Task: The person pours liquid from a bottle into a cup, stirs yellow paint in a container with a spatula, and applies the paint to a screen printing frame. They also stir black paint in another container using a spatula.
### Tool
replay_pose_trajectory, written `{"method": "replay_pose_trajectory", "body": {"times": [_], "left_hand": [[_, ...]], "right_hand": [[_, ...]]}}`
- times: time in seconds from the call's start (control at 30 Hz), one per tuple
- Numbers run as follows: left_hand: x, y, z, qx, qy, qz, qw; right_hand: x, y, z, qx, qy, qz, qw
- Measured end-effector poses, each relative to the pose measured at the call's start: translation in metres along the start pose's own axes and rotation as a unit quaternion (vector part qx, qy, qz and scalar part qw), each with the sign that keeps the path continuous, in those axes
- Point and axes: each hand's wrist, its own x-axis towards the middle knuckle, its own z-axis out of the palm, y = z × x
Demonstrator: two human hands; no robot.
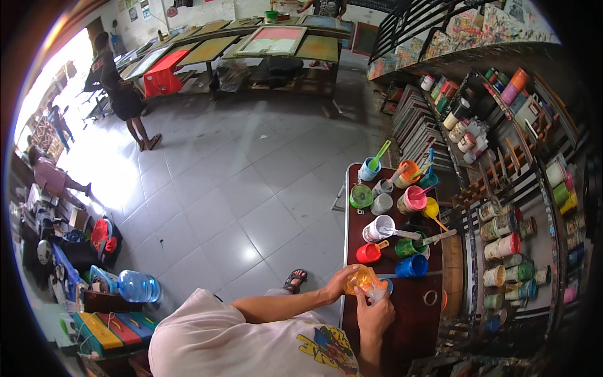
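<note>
Over the near part of a dark red table (pixel 408 327), my left hand (pixel 340 284) is closed around a translucent yellow-orange container (pixel 358 279). My right hand (pixel 375 312) is closed on an orange-and-white piece (pixel 377 290) pressed close against that container; its kind is not clear. Just beyond my hands stand a blue tub (pixel 412 266) and a red cup (pixel 369 252) with an orange handle sticking out. Farther along are a white paint tub (pixel 379 229), a green paint tub (pixel 409 246) and a pink one (pixel 412 199), with stirring sticks or spatulas in them.
Shelves with several paint cans (pixel 502 246) run along the right. A long printing table with screen frames (pixel 271 41) and a red cloth (pixel 164 72) stands at the back. A person (pixel 119 88) stands beyond the tiled floor. A blue water jug (pixel 139 286) lies at left.
</note>
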Motion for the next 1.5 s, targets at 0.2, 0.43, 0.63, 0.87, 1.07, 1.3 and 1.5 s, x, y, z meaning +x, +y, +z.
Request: {"method": "replay_pose_trajectory", "body": {"times": [0.2,0.43,0.63,0.87,1.07,1.3,1.5], "left_hand": [[0.002,-0.012,-0.006,0.013,-0.009,-0.016,1.0],[0.004,-0.02,-0.007,0.006,0.0,-0.033,0.999],[0.003,-0.016,0.008,0.005,-0.027,-0.045,0.999],[0.011,-0.038,0.012,-0.005,-0.058,-0.059,0.997],[0.004,-0.043,0.028,-0.01,-0.067,-0.087,0.994],[0.006,-0.052,0.029,0.007,-0.102,-0.117,0.988],[0.008,-0.074,0.025,-0.017,-0.093,-0.084,0.992]], "right_hand": [[0.002,0.01,-0.011,0.133,-0.048,-0.038,0.989],[0.0,0.008,-0.004,0.045,-0.022,0.057,0.997],[-0.009,0.013,-0.003,0.006,-0.009,0.076,0.997],[-0.021,0.006,-0.019,0.196,0.022,0.098,0.976],[-0.038,0.024,-0.024,0.03,0.074,0.106,0.991],[-0.047,0.008,-0.038,-0.005,0.072,0.184,0.98],[-0.055,0.023,-0.031,0.046,0.167,0.115,0.978]]}}
